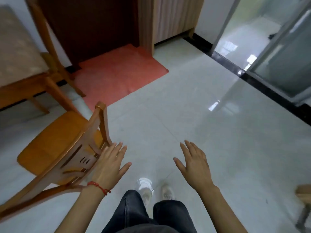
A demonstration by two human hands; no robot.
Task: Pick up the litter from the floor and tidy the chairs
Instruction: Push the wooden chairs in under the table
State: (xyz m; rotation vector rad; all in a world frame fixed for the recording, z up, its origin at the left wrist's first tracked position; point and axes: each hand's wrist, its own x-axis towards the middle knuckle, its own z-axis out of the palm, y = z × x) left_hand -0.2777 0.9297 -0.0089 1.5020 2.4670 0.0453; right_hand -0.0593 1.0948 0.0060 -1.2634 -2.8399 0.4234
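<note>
A small wooden chair (pixel 55 143) with an orange seat stands at the lower left, its backrest facing me. My left hand (pixel 109 165), a red string bracelet on its wrist, hovers open with fingers spread just right of the backrest, at or very near its edge. My right hand (pixel 195 163) is open too, fingers spread, over bare white floor tiles. A larger wooden chair (pixel 21 52) with a beige cushioned seat sits at the upper left. No litter shows on the floor in this view.
A red mat (pixel 117 74) lies before a dark wooden door (pixel 89 26). A light wood cabinet (pixel 170 19) stands behind it. A glass sliding door (pixel 284 64) with a black threshold runs along the right. Part of another piece of wooden furniture (pixel 304 195) shows at the right edge.
</note>
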